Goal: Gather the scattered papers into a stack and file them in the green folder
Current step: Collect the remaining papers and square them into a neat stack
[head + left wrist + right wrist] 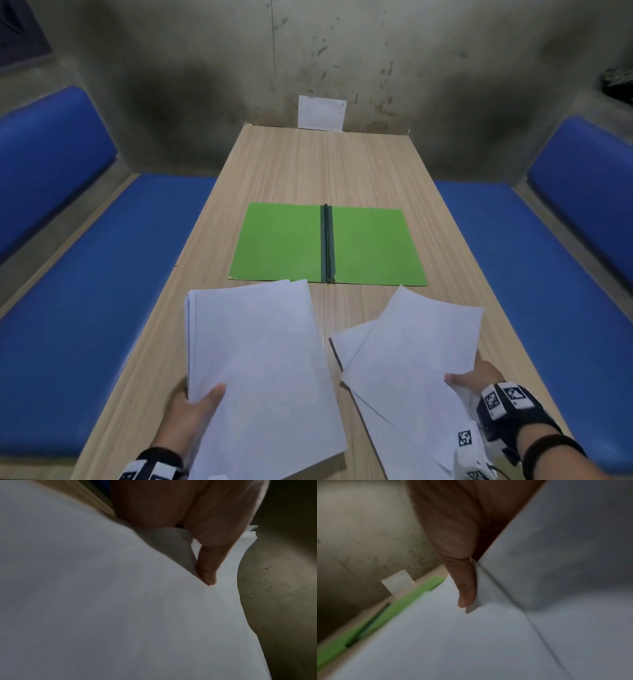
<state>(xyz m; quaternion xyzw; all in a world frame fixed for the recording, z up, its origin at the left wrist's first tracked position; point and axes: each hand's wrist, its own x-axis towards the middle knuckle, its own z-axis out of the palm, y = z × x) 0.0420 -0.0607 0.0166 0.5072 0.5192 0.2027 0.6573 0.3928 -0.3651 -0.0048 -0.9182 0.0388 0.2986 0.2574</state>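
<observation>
A green folder [327, 245] lies open and flat on the middle of the wooden table [301, 164], its dark spine running front to back. My left hand [197, 413] pinches a neat stack of white papers [255, 370] at its near left edge, thumb on top. My right hand [474, 378] pinches a looser, fanned bunch of white sheets [416, 353] at its right edge. In the left wrist view the thumb [207, 573] presses on the paper stack [120, 608]. The right wrist view shows the thumb [465, 595] on the sheets [471, 642], with the green folder [388, 612] beyond.
A small white card [321, 113] leans on the stained wall at the table's far end. Blue padded benches [102, 291] run along both sides of the table. Bare tabletop lies behind the folder.
</observation>
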